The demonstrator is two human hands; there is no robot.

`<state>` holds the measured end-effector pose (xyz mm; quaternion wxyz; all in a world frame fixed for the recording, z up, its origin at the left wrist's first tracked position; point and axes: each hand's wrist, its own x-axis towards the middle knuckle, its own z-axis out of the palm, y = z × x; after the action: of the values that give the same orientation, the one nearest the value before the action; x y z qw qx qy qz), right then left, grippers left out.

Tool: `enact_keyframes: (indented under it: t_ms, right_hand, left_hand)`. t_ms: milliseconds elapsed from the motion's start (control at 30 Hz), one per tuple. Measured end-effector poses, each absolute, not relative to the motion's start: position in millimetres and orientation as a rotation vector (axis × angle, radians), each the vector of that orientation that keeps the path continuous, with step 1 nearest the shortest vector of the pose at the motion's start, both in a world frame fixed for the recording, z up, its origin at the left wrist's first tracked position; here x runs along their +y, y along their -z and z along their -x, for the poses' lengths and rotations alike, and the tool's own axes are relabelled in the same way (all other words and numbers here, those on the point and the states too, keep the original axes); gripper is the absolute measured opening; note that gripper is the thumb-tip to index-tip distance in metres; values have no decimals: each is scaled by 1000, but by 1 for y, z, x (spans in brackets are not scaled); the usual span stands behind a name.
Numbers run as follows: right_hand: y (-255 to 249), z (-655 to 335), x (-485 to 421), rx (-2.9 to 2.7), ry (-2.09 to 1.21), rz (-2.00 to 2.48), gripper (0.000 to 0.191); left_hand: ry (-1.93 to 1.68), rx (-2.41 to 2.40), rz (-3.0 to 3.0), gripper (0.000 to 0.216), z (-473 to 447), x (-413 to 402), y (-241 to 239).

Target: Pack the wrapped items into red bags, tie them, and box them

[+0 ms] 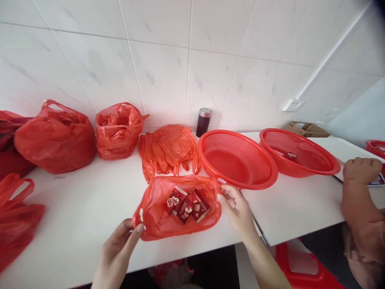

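A red plastic bag (192, 182) lies wide open on the white table in front of me. Inside it rest several small dark-red packets (185, 209) with pale lettering. My left hand (116, 247) pinches the bag's left handle between thumb and fingers. At the opposite end, my right hand (237, 208) grips the bag's right edge, thumb on the near side. Just behind the bag is a flat pile of red plastic bags (171, 146). A red perforated basket (237, 160) stands close behind my right hand, with nothing visible in it.
Filled red bags (57, 140) line the left side, another (120, 132) beside them. A dark tumbler (203, 122) stands by the wall. A second red basket (300, 154) holds a few packets. Farther right are a cardboard box (306, 129), a co-worker's arm (359, 192) and a red stool (309, 269).
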<state>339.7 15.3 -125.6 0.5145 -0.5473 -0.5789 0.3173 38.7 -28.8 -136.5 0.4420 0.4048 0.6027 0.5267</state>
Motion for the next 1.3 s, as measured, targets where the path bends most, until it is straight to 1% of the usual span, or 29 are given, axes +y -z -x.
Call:
enact_keyframes:
  t_ms: [67,100,167,200,267,367,500,633,767,867,967,1033,1067,1133,1200,1233,1300]
  right_hand:
    - [93,-339,25,-1290,-725,1184,22]
    - [74,-339,30,-1233,-663,1102,21]
    - [39,-335,37,-1159,-544,893,19]
    - [24,-331,40,-1161,-510,823,18]
    - [1,-322,42,-1230,-510,750,18]
    - [-15,-310,40,-1337,-543,726,19]
    - [-18,-307,34,-1331,-565,690,22]
    - [-12,-308,32,-1405,-788,686,28]
    - [-5,-306,32,-1376,-894,620,30]
    - [-5,-308,29,-1389,-931,613,32]
    - [-2,-314,24,-1390,-946,660,44]
    - [7,-316,22,-1416,-1023,721,54]
    - [14,-317,21,-1444,-1081,766,58]
    - [29,-317,22,-1510,-1189,890,58]
    - [40,-317,22,-1556,-1227,1010,54]
    - [43,-318,22,-1564,-1218,1041,52]
    - [42,-319,18,-1531,-1138,1024,51]
  left_hand:
    - [-1480,1473,-904,28,-24,-16,118]
    - [-1632,1418,-842,27,-19,-9,104]
    - [-1921,1176,-880,22,-13,3,73]
    - [-2005,1071,-960,21,-14,7,58]
    - [-2024,957,-1118,19,-18,11,33]
    - [-1940,928,-1178,14,-23,13,15]
    - [-1984,962,-1134,20,-22,14,11]
    - [-1784,953,-1246,30,-22,12,8]
    - [-1770,912,-1229,34,-22,8,5]
    - [-1760,927,-1162,48,-21,3,4]
    - [-1775,1001,-1135,57,-23,-6,8]
    - [-1748,1082,-1144,50,-25,-12,18]
    - [-1688,1149,-1157,44,-26,-15,26]
    - [-1464,1316,-1164,39,-28,-20,45]
    - [-1198,1388,-1172,44,-27,-25,62]
    - [-1119,1390,-1182,48,-27,-27,68]
    - [-1169,1428,-1223,49,-23,-32,72]
